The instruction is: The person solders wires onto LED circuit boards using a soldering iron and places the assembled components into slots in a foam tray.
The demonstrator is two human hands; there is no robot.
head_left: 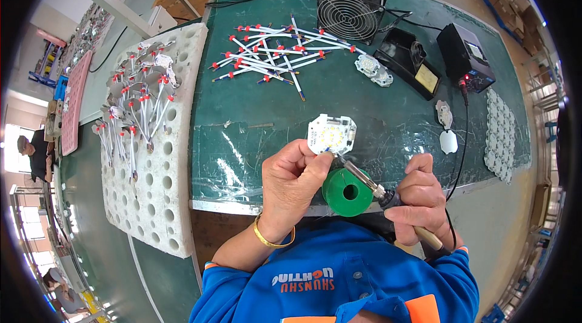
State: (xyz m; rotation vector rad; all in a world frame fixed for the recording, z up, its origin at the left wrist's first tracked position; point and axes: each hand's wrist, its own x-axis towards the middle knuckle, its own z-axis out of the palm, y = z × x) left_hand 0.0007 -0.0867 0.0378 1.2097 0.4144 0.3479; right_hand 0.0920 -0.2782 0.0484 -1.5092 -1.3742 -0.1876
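My left hand (295,174) pinches the lower edge of a white LED circuit board (331,135) between thumb and fingers. A small blue wire end shows at the board's lower edge, by my thumb. In my right hand (418,202) is a soldering iron (365,179), its fingers wrapped round the handle. The iron's metal tip points up and left and lies at or very near the board's lower edge; whether it touches, I cannot tell. Just below the tip a green solder spool (348,192) sits by the table's front edge.
White wires (273,50) with red sleeves lie scattered at the back. Beyond are a black fan (350,15), an iron stand (409,62) and a soldering station (465,57). LED panels (500,135) lie far right. A foam block (154,202) at left holds wired boards.
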